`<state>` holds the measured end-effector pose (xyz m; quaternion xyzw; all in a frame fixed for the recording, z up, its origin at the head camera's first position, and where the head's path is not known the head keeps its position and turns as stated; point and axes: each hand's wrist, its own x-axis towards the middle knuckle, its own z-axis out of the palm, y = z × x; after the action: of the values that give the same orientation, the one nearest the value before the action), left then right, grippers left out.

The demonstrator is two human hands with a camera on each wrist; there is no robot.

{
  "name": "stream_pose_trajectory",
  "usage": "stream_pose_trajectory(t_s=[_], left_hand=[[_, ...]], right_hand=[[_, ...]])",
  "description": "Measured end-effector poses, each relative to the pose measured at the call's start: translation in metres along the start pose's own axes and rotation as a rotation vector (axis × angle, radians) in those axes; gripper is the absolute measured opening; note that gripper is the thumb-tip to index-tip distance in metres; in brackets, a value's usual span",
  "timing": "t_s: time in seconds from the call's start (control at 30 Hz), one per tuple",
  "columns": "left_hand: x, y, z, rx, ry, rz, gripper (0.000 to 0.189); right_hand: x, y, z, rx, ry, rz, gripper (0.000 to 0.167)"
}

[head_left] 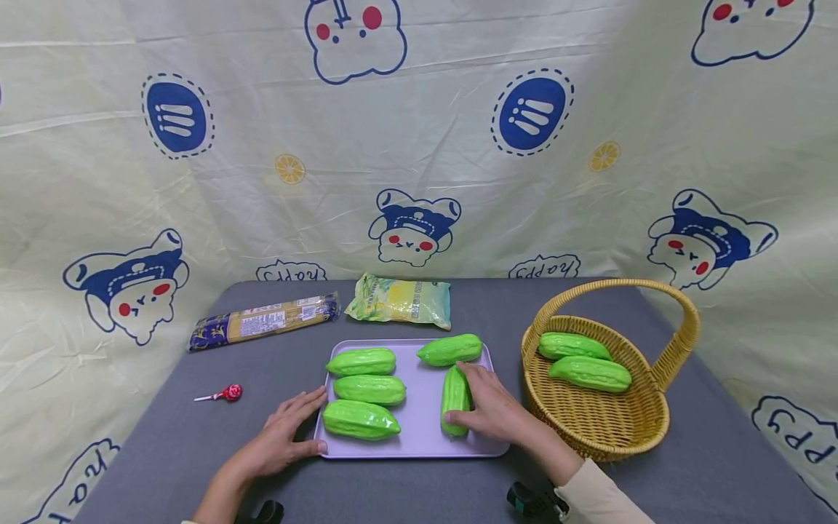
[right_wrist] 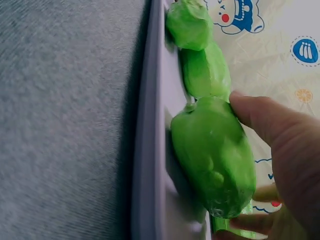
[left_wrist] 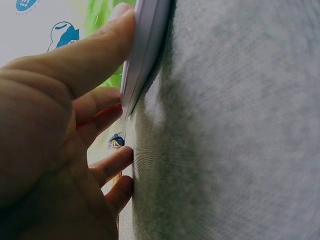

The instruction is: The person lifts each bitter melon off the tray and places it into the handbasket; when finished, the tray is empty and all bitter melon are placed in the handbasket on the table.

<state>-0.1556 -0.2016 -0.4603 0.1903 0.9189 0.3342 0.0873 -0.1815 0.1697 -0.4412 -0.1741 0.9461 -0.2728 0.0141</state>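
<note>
The left hand (head_left: 283, 435) is resting, fingers loosely spread, against the tray (head_left: 422, 433), probably just steadying it; the right hand (head_left: 492, 409) is pinching a gourd (head_left: 455, 399) on the tray's right side, presumably for decent grip. A yellow-green packet (head_left: 401, 301) is lying behind, likely out of the way.

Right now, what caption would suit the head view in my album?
Left hand touching a lilac tray, right hand holding a bitter melon.
</note>
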Motion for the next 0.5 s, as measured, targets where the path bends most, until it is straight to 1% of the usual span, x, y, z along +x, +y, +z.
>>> stream_pose_trajectory(t_s=[0.13, 0.23, 0.37, 0.5], left_hand=[[-0.0002, 0.0002, 0.0, 0.001, -0.003, 0.001, 0.081], [-0.0001, 0.0008, -0.0008, -0.007, -0.008, -0.009, 0.081], [-0.0001, 0.0014, -0.0013, -0.014, -0.012, -0.016, 0.081], [-0.0001, 0.0011, -0.0008, -0.009, -0.007, -0.012, 0.081]], right_hand=[[-0.0011, -0.0012, 0.0014, -0.033, 0.036, 0.051, 0.092], [-0.0023, -0.0019, 0.0012, -0.018, 0.041, 0.055, 0.09], [-0.0055, -0.0034, 0.0002, 0.018, 0.039, 0.014, 0.077], [-0.0102, -0.006, -0.0003, 0.002, 0.042, -0.042, 0.059]])
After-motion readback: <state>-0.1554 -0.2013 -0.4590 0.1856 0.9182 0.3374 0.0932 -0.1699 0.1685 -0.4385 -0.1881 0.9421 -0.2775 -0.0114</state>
